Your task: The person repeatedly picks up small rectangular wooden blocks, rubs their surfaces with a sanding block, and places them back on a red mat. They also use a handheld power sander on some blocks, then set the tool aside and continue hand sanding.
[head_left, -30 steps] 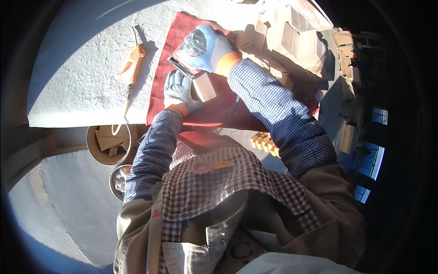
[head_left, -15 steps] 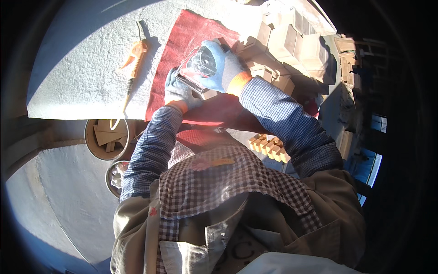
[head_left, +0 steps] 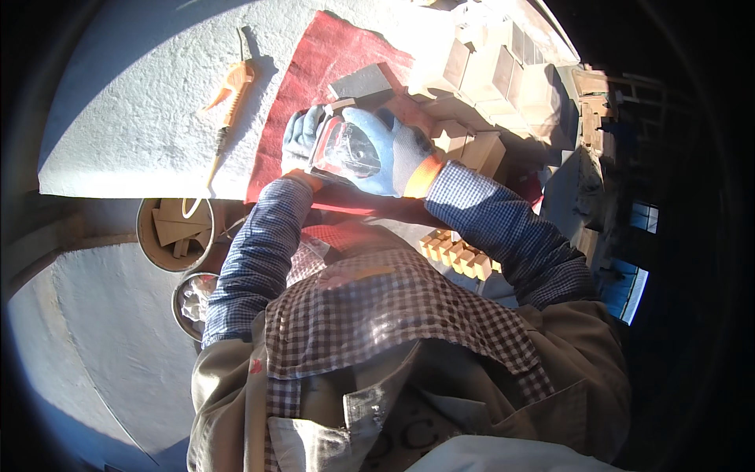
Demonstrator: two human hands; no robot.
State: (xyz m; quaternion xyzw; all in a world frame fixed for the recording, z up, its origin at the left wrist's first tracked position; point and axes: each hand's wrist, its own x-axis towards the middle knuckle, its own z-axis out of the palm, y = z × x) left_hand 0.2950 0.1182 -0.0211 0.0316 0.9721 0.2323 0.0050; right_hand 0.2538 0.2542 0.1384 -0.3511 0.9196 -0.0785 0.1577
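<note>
My right hand, in a blue-grey work glove with an orange cuff, is closed over a handheld power sander with a red and dark body. My left hand, gloved alike, has its fingers curled round a wooden piece at the sander's left side. The sander covers most of that piece; only a brownish edge shows beyond it. Both hands are over a red cloth on the worktable. Just beyond them a dark grey-sided block lies on the cloth.
Stacked wooden blocks stand right of the cloth. An orange air blow gun with a hose lies left on the pale table cover. Below the table edge are a bin of wood offcuts, a smaller bin and small wooden pieces.
The sander and right hand have come nearer to me, uncovering the dark-sided block. My left hand has shifted up along the sander's left side, its fingers now showing more.
</note>
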